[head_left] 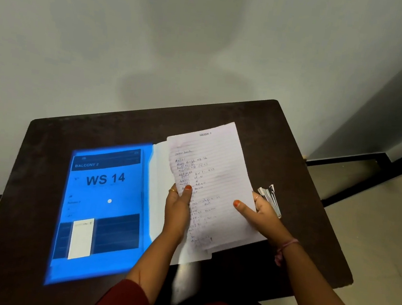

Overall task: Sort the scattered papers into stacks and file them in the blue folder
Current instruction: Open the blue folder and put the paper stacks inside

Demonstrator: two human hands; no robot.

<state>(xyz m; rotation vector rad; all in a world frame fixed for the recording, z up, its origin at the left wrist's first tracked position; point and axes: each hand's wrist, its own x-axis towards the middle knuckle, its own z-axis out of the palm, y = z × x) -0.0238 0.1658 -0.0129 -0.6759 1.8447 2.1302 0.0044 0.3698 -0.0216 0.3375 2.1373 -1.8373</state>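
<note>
We count one blue folder (102,206), lying open on the dark table (284,142) with its printed flap to our left; the flap reads "BALCONY 2" and "WS 14" and carries one small white dot and one white label near its lower edge. On the folder's right-hand side we see a stack of papers (219,180), the top one a lined sheet with handwritten notes and a ragged left edge. How many sheets are in the stack we cannot tell; only a few edges show beneath the top one. One metal stapler (271,199) lies on the table just beside the stack's right edge. One pink band (284,246) sits on the right wrist, and dark red sleeves (125,302) show at the bottom of the view.

Two hands are in view. Our left hand (177,210) grips the left edge of the stack, thumb curled over the top of the sheet and the other fingers hidden beneath it. Our right hand (258,211) holds the right edge, with the thumb laid flat on top of the paper and the remaining fingers curled round the edge, close to the stapler; whether they touch the stapler we cannot tell.
</note>
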